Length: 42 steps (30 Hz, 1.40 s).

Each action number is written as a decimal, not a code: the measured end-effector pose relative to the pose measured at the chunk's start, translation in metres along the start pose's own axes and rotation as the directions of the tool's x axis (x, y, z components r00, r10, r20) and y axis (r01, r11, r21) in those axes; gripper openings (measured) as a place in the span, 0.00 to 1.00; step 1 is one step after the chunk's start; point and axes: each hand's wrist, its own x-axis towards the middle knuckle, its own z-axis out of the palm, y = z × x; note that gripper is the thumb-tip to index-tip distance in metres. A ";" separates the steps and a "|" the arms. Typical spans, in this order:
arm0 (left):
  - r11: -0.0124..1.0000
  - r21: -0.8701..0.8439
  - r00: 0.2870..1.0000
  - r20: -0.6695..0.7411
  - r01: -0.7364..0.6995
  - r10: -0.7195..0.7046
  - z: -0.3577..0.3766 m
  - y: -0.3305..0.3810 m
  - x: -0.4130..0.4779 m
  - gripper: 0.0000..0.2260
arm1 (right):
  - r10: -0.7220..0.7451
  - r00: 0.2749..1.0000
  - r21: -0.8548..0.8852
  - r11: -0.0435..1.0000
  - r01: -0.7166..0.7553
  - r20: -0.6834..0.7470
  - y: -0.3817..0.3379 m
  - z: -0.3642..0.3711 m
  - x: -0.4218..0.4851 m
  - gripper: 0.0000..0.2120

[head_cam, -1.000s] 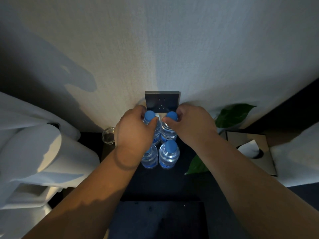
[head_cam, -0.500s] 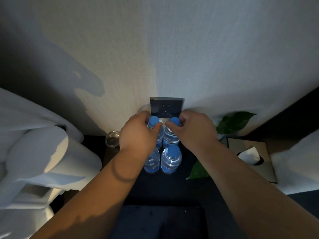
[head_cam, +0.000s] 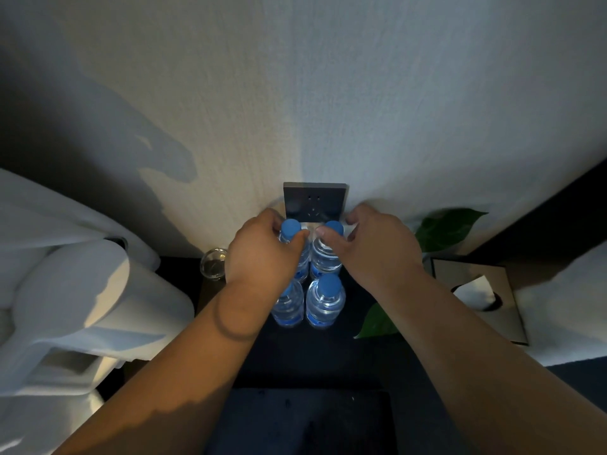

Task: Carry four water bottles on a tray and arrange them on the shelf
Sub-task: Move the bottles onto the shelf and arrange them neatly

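Note:
Several clear water bottles with blue caps stand in a tight square on a dark shelf top (head_cam: pixel 315 356) against the wall. My left hand (head_cam: pixel 259 254) pinches the neck of the back left bottle (head_cam: pixel 290 228). My right hand (head_cam: pixel 374 247) pinches the neck of the back right bottle (head_cam: pixel 325 257). The front right bottle (head_cam: pixel 325 302) stands free. The front left bottle (head_cam: pixel 289 307) is partly hidden under my left wrist. A dark tray (head_cam: pixel 295 421) lies below at the bottom edge.
A black wall socket (head_cam: pixel 314 201) sits just behind the bottles. A glass (head_cam: pixel 213 267) stands to the left, white rolled towels (head_cam: pixel 82 300) further left. Green leaves (head_cam: pixel 446 228) and a tissue box (head_cam: pixel 479 297) are to the right.
Both hands stay on the two back bottles' necks. The view has tipped up slightly, so the bottles and hands sit a little lower in the frame.

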 end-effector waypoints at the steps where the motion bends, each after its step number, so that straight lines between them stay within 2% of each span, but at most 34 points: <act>1: 1.000 0.010 1.000 0.011 0.012 -0.012 -0.001 0.000 0.001 0.16 | 0.002 1.000 0.025 1.000 -0.002 -0.011 0.000 -0.003 -0.002 0.28; 5: 0.996 0.091 0.999 0.048 0.005 -0.009 -0.004 0.006 0.001 0.22 | -0.060 0.998 0.091 0.994 0.057 0.031 -0.001 -0.014 -0.014 0.16; 8: 0.994 0.095 0.996 0.058 0.058 -0.063 -0.014 0.012 0.000 0.25 | -0.118 0.989 0.103 0.989 0.108 0.088 -0.003 -0.020 -0.025 0.11; 11: 0.992 0.059 0.991 0.062 0.112 -0.116 -0.027 0.017 -0.004 0.24 | -0.149 0.980 0.075 0.987 0.140 0.132 -0.004 -0.023 -0.036 0.12; 17: 0.980 0.188 0.981 0.170 0.065 -0.097 -0.049 0.015 -0.032 0.18 | -0.189 0.955 -0.011 0.980 0.197 0.228 -0.007 -0.026 -0.063 0.15; 22: 0.987 0.133 0.956 0.288 -0.094 0.052 -0.058 0.001 -0.059 0.09 | -0.210 0.952 -0.055 0.972 0.228 0.222 -0.009 -0.022 -0.080 0.19; 27: 0.969 0.109 0.924 0.340 -0.222 0.173 -0.063 -0.005 -0.063 0.12 | -0.210 0.950 -0.119 0.963 0.242 0.231 -0.015 -0.014 -0.087 0.21; 30: 0.939 0.189 0.906 0.373 -0.287 0.202 -0.062 -0.002 -0.057 0.13 | -0.204 0.948 -0.186 0.950 0.253 0.246 -0.019 -0.010 -0.084 0.17; 35: 0.905 0.285 0.894 0.410 -0.317 0.183 -0.060 0.008 -0.052 0.11 | -0.189 0.953 -0.221 0.945 0.242 0.237 -0.025 -0.009 -0.081 0.07; 42: 0.863 0.397 0.905 0.400 -0.312 0.143 -0.060 0.019 -0.056 0.10 | -0.168 0.950 -0.239 0.943 0.233 0.264 -0.034 -0.015 -0.084 0.10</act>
